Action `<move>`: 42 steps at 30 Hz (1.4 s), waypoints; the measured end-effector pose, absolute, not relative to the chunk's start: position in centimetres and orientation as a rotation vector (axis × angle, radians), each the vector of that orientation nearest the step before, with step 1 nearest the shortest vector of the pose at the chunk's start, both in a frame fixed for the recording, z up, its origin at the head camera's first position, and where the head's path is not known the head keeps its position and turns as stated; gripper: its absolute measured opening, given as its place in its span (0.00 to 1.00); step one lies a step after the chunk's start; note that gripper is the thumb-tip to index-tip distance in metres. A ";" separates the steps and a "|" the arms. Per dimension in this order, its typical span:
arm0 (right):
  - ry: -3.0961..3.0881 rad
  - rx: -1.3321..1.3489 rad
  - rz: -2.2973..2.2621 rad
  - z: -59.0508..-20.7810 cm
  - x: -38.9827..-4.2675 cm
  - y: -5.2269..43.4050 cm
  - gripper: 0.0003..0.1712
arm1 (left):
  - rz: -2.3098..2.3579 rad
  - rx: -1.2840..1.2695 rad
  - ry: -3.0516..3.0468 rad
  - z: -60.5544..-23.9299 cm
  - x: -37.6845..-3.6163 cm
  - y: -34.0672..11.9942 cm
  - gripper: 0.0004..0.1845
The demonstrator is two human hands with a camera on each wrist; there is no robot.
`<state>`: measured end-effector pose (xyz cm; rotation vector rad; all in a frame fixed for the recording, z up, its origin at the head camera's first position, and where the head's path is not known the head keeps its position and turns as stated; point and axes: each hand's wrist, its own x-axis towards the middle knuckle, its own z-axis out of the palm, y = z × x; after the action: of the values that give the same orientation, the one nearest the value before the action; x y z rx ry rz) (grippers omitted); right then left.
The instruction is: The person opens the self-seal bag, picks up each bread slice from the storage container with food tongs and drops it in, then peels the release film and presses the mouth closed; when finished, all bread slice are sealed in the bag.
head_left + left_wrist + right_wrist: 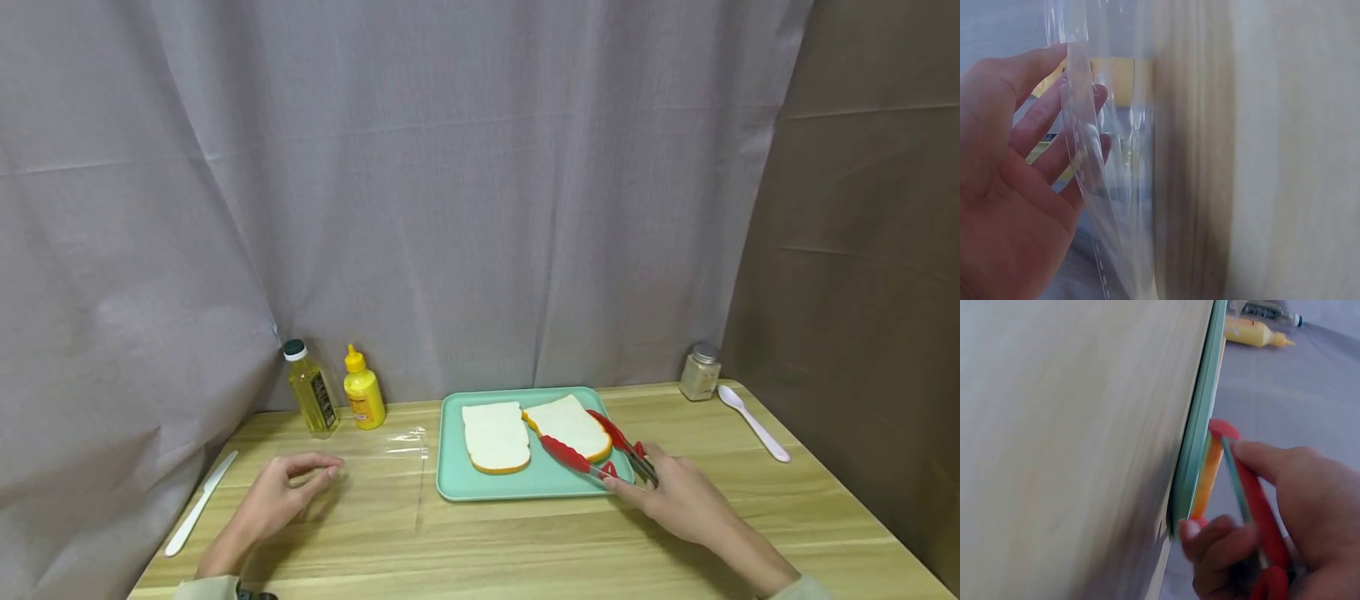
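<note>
Your right hand [678,500] grips the red tongs [600,450] at their handle end, just off the tray's near right corner, with the two arms reaching in on either side of the right-hand bread slice [567,427]. Squeeze evenly and take that slice by its crust edges, so the soft middle does not tear. Your left hand [281,496] lies left of the tray on the wooden table [480,542], fingers loosely curled against the edge of a clear plastic bag [390,467]; the left wrist view shows the film against your fingertips, but I cannot tell whether you pinch it. Hold its mouth well apart.

On the teal tray [450,483] lie two slices, the left slice [493,437] flat and just beside the other. Behind and left of the tray stand an oil bottle [311,388] of yellow liquid and a yellow squeeze bottle [363,390]; behind and right stands a small lidded jar [701,372] of pale contents.
</note>
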<state>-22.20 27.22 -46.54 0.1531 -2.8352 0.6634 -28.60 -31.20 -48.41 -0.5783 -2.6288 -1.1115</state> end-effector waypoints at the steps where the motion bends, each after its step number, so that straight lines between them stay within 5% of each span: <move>1: -2.827 0.164 0.678 -46.6 -22.2 27.4 0.54 | -1.112 -0.572 -2.632 -48.3 -28.6 -31.2 0.10; 25: -2.654 0.439 0.916 -46.7 -24.3 28.7 0.28 | -1.230 -0.548 -2.640 -48.0 -28.6 -31.1 0.12; 28: -2.647 0.539 0.956 -46.6 -24.5 27.8 0.29 | -1.146 -0.554 -2.634 -48.1 -28.6 -31.0 0.11; 34: -2.691 0.654 1.037 -46.6 -24.7 25.9 0.45 | -1.015 -0.558 -2.614 -48.2 -28.7 -30.8 0.11; 42: -2.715 0.794 1.076 -46.9 -25.5 23.3 0.45 | -0.980 -0.553 -2.594 -48.4 -28.6 -30.9 0.10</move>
<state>-25.49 23.29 -46.89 0.7943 -2.7153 1.0757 -28.65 -30.89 -48.36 -0.5530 -2.5942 -0.9799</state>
